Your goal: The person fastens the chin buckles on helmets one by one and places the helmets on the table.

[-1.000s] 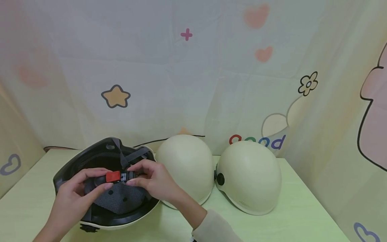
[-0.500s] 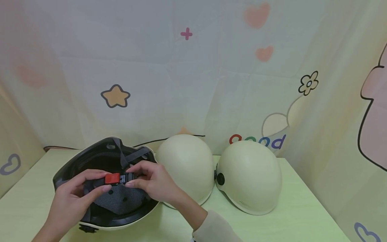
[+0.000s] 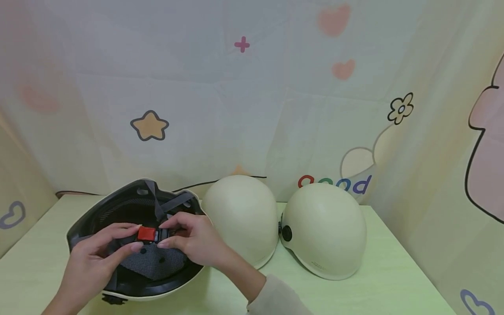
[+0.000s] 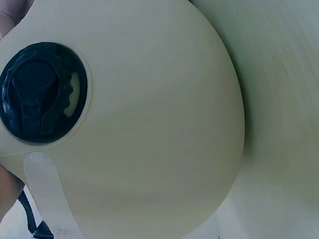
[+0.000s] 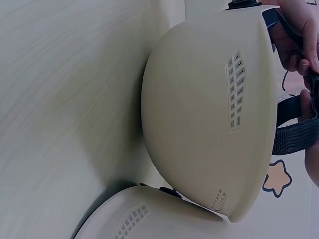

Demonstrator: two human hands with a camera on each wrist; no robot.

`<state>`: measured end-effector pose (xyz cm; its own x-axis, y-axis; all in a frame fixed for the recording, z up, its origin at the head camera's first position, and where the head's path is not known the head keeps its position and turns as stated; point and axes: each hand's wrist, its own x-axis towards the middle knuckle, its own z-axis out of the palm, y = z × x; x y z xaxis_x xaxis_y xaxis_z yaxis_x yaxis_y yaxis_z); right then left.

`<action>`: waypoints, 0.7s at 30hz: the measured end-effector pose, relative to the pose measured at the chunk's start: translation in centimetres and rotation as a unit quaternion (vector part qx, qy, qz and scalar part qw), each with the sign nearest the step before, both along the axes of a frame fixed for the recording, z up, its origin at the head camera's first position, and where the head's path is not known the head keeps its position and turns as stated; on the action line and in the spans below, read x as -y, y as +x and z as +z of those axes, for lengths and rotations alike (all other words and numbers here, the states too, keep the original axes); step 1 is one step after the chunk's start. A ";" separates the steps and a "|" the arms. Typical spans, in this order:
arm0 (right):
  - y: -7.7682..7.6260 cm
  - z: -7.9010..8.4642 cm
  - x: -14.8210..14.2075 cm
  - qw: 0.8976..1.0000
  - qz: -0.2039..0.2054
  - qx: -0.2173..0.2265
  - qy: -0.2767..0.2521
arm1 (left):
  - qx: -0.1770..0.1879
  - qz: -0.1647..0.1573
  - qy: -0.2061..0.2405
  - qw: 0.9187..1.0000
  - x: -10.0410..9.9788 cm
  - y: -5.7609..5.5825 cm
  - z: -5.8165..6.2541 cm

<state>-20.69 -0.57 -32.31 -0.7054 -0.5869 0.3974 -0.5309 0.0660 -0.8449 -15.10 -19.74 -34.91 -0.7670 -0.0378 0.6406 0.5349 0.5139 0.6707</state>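
Observation:
A cream helmet (image 3: 151, 297) lies upside down at the left of the table, its black padded inside facing me. Over its opening, my left hand (image 3: 90, 258) pinches the red half of the strap buckle (image 3: 146, 233) between thumb and fingers. Thumb and index finger of my right hand (image 3: 201, 239) pinch the dark other half of the buckle (image 3: 163, 234), close beside the red one, with a narrow grey strip between them. Dark webbing straps (image 5: 294, 137) run from the helmet's rim up to the hands in the right wrist view. The left wrist view shows the shell and its round black vent knob (image 4: 35, 92).
Two more cream helmets stand dome up on the pale green table (image 3: 393, 271): one in the middle (image 3: 240, 218), right against the held helmet, and one on the right (image 3: 324, 232). A printed cloth (image 3: 252, 109) hangs behind, with a thin black cable (image 3: 197, 185) along the table's back edge.
My right hand has moved slightly left, bringing the dark buckle half nearer the red half; the grey strip between them has narrowed. The helmets stay almost where they were.

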 end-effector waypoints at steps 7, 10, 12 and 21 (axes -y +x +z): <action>0.2 -0.1 0.1 1.000 0.011 -0.010 -0.002 | 0.002 0.005 0.001 1.000 -0.3 0.0 0.0; 0.2 0.0 0.0 1.000 0.008 -0.016 -0.004 | 0.002 0.006 -0.004 1.000 -0.3 0.0 0.1; 0.1 0.0 0.0 1.000 0.005 -0.022 0.003 | 0.007 0.008 -0.012 1.000 -0.2 -0.1 0.3; -0.9 0.3 -1.1 0.994 0.013 -0.051 0.091 | 0.105 0.008 -0.130 0.986 1.3 -0.7 1.2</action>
